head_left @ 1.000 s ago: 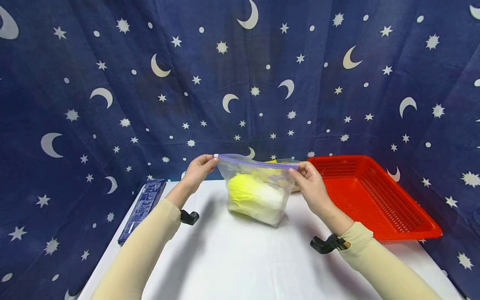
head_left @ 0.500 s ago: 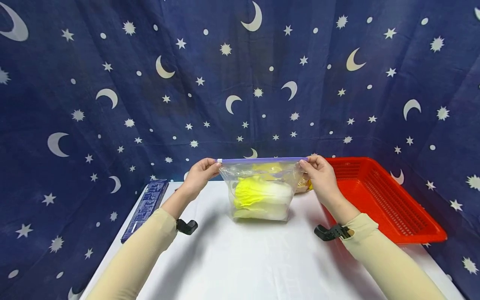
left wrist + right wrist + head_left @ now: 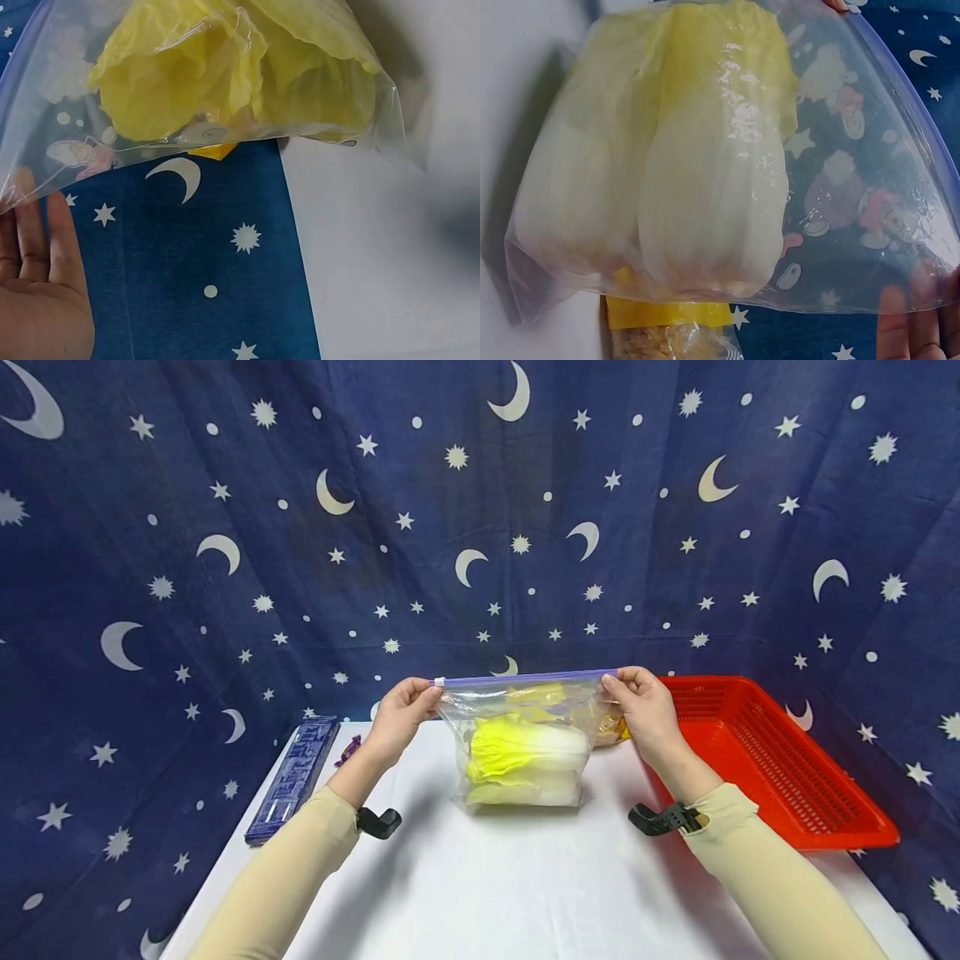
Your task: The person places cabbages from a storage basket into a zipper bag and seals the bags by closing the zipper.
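A clear zip bag (image 3: pixel 459 718) with a purple zip strip (image 3: pixel 528 678) hangs upright between the hands. Inside lies a napa cabbage (image 3: pixel 528 752), its yellow leaves to the left and its white base to the right. My left hand (image 3: pixel 402 710) pinches the strip's left end, beside a white slider (image 3: pixel 439 682). At the other end, my right hand (image 3: pixel 647 710) pinches the corner between thumb and fingers. The strip is stretched nearly straight and looks closed. Printed cartoon figures show on the bag (image 3: pixel 832 195) in the right wrist view.
Behind the bag, partly hidden, is a clear-and-yellow food packet (image 3: pixel 611 727). A red perforated basket (image 3: pixel 750 760) stands at the right. Left on the white table (image 3: pixel 480 885) lie a flat blue patterned strip (image 3: pixel 294 781) and a small purple-wrapped item (image 3: pixel 348 751).
The zip strip was slack and slanted; now it is pulled taut and almost level. My right hand has moved outward to the right. Both hands keep their hold on the bag.
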Demonstrator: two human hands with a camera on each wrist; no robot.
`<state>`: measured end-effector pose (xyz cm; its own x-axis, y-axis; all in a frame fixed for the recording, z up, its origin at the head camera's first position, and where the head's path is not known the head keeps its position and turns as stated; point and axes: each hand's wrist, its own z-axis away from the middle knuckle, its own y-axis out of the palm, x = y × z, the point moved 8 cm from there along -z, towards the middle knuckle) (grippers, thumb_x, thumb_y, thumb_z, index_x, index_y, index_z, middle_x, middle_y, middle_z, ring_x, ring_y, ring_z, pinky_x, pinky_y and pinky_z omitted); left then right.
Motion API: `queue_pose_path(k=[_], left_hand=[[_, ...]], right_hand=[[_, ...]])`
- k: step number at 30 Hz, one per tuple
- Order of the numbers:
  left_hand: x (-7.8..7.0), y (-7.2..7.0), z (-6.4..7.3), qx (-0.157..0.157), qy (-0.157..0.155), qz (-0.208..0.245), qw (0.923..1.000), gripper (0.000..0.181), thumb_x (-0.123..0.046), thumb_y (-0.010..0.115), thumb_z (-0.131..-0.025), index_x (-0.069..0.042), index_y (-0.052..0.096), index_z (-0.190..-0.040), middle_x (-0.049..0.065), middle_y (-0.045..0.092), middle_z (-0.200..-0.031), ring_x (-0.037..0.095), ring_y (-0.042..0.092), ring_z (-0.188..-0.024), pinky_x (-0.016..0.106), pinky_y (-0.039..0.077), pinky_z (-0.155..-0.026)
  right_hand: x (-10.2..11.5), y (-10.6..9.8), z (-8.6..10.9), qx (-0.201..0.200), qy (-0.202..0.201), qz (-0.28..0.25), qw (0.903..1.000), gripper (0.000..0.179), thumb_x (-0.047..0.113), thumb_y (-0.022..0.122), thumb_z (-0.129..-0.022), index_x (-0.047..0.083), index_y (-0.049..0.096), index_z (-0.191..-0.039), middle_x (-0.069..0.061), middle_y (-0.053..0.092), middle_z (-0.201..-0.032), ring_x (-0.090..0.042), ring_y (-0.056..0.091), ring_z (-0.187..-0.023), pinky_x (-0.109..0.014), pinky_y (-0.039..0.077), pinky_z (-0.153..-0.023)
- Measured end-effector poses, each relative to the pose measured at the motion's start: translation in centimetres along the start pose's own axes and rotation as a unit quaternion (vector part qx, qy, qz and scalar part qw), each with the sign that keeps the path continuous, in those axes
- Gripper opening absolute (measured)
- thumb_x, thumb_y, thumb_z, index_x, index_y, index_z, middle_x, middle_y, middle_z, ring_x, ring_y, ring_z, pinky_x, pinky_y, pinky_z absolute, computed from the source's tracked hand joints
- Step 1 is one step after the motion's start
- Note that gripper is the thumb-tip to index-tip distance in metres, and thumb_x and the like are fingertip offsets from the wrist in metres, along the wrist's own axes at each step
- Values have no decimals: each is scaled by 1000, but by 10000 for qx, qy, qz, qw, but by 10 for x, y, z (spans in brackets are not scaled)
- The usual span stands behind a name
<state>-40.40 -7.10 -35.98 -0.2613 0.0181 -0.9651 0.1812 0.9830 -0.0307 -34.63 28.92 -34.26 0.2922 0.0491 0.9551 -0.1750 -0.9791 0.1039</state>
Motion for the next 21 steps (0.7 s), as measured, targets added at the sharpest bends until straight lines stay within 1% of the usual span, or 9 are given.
queue_pose_path(k=[4, 7, 12, 14, 17, 21], left_hand=[[2, -1, 1, -79, 18, 82, 9999, 20, -13, 64, -102, 6, 61, -110, 3, 69, -92, 12, 68, -83, 27, 59, -85], [5, -1, 2, -97, -36, 148, 9998, 20, -12, 63, -102, 6, 61, -110, 3, 69, -92, 12, 69, -82, 28, 59, -86], [15, -4, 8, -154, -240, 233, 9993, 22, -13, 64, -102, 6, 61, -112, 4, 69, -93, 13, 69, -82, 28, 59, -86], [18, -4, 10, -181, -313, 330, 9988, 24, -12, 64, -102, 7, 61, -115, 4, 70, -93, 12, 69, -82, 27, 59, -86], [21, -5, 13, -230, -361, 535, 9977, 25, -11, 65, -101, 8, 61, -117, 3, 70, -94, 12, 69, -84, 28, 59, -87], [21, -4, 15, -235, -420, 670, 9966, 24, -11, 66, -100, 7, 61, -115, 3, 70, -95, 13, 69, -85, 29, 59, -88]], right_hand=[[-1, 1, 0, -17, -48, 1, 10000, 14, 11, 68, -99, 2, 58, -104, 7, 73, -85, -7, 71, -77, -20, 58, -70], [-4, 2, 0, -27, -41, -14, 10000, 11, 9, 67, -99, 3, 58, -101, 7, 73, -83, -6, 70, -74, -19, 56, -67], [-13, 4, 1, 108, 82, 124, 9998, 12, 9, 66, -100, 2, 57, -102, 7, 72, -83, -7, 68, -73, -19, 57, -69], [-14, 4, 2, 154, 116, 286, 9994, 15, 12, 66, -100, 0, 57, -104, 7, 72, -84, -7, 67, -73, -19, 57, -70], [-15, 3, 2, 179, 161, 346, 9991, 18, 15, 67, -100, 0, 58, -104, 6, 72, -84, -8, 66, -74, -20, 58, -71], [-12, 3, 1, 221, 96, 341, 9991, 18, 16, 69, -99, 0, 63, -104, 4, 70, -82, -9, 65, -73, -20, 57, -69]])
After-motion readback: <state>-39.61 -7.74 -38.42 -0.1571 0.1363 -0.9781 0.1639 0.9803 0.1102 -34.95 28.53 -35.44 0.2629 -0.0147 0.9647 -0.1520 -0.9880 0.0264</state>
